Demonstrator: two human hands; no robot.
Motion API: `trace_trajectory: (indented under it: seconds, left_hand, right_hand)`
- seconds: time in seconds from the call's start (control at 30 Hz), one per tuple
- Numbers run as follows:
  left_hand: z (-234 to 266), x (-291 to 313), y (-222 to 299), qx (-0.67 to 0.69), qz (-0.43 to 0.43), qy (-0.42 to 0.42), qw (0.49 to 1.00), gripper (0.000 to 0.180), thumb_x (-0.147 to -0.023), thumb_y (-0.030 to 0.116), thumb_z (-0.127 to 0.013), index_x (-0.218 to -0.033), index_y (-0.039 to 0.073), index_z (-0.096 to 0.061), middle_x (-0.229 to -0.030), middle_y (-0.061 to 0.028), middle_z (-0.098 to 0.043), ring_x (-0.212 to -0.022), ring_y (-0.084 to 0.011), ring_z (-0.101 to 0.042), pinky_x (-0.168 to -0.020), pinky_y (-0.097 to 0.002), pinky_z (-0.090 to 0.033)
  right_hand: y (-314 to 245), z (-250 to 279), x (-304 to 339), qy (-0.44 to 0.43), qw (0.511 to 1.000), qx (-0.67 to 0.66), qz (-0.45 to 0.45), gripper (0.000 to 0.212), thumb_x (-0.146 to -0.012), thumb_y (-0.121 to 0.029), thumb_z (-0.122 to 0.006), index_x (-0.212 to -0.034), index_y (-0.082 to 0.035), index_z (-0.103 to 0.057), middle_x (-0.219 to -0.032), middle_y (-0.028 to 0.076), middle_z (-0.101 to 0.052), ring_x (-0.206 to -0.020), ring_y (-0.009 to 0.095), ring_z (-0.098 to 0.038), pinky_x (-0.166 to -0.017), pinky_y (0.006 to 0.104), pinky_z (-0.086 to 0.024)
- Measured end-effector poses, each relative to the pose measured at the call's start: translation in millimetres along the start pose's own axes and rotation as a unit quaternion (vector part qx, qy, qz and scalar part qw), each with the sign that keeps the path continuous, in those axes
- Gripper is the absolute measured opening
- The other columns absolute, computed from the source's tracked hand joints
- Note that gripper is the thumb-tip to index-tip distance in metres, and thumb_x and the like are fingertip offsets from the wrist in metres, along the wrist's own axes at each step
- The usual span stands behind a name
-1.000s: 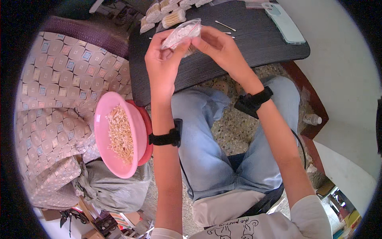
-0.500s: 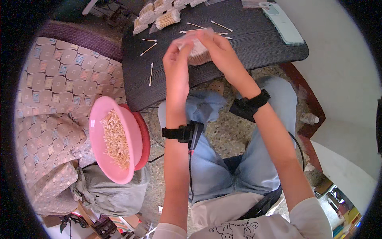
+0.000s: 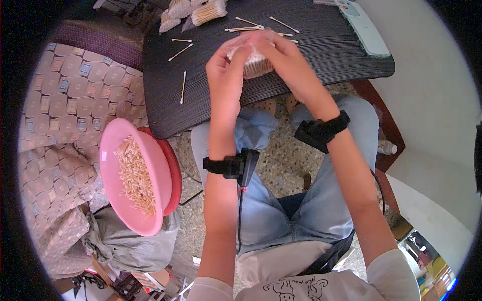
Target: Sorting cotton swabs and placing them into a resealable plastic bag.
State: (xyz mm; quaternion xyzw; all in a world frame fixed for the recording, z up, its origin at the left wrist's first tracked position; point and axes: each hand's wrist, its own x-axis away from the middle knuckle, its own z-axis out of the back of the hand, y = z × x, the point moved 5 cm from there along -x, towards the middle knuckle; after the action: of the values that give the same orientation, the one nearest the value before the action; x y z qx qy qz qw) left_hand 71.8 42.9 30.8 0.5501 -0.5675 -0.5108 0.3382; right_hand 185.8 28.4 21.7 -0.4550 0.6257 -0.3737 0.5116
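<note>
Over the black table [image 3: 201,108], a clear plastic bag of cotton swabs [image 3: 258,67] is held between both my hands, its packed white tips and wooden sticks showing through the film. My left hand [image 3: 226,62] pinches the bag's left side, thumb on top. From the right, my right hand [image 3: 283,55] grips the film near the bag's upper edge, fingers close to the left ones. Several loose cotton swabs [image 3: 183,88] lie scattered on the tabletop, some just beyond my hands. The fingers partly hide the bag's opening.
Filled swab bags [image 3: 208,12] are piled at the table's far left. A white phone [image 3: 366,30] lies at the far right. Left of my legs, a pink basin [image 3: 163,185] holds many loose swabs, resting on something red. Patterned fabric [image 3: 75,100] covers the left side; a wall rises at right.
The view has shifted slightly, so the table and basin appear a little further left. Both hands keep hold of the bag, with the fingers moving slightly at its film.
</note>
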Motion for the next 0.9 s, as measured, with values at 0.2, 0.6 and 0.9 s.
trace_trajectory:
  seconds: [0.2,0.6,0.9]
  left_hand:
    - [-3,-4,1,0.076,0.010,-0.032,0.997,0.025,-0.084,0.009,-0.054,-0.104,-0.006,-0.060,-0.103,-0.0097,-0.062,-0.094,-0.0124,-0.057,-0.086,-0.0251,-0.041]
    - [14,5,18,-0.027,-0.103,0.063,0.992,0.018,-0.086,0.012,-0.060,-0.093,-0.005,-0.063,-0.091,-0.0095,-0.066,-0.081,-0.0094,-0.059,-0.074,-0.0218,-0.046]
    - [17,7,27,-0.079,-0.151,0.074,0.983,0.017,-0.082,0.009,-0.065,-0.093,-0.004,-0.063,-0.093,-0.0109,-0.065,-0.084,-0.0119,-0.060,-0.077,-0.0224,-0.046]
  right_hand:
    - [3,1,5,-0.001,0.988,-0.119,-0.098,0.029,-0.090,-0.028,-0.051,-0.106,-0.005,-0.060,-0.097,0.002,-0.060,-0.087,0.009,-0.055,-0.073,0.0229,-0.044]
    - [-20,12,1,0.091,0.987,0.084,0.098,0.019,-0.080,-0.016,-0.066,-0.088,0.001,-0.067,-0.077,0.003,-0.065,-0.069,0.008,-0.058,-0.063,0.0221,-0.046]
    - [-29,13,0,0.098,0.990,0.048,0.091,0.017,-0.081,-0.014,-0.066,-0.089,0.001,-0.067,-0.082,0.005,-0.067,-0.074,0.008,-0.059,-0.068,0.0212,-0.047]
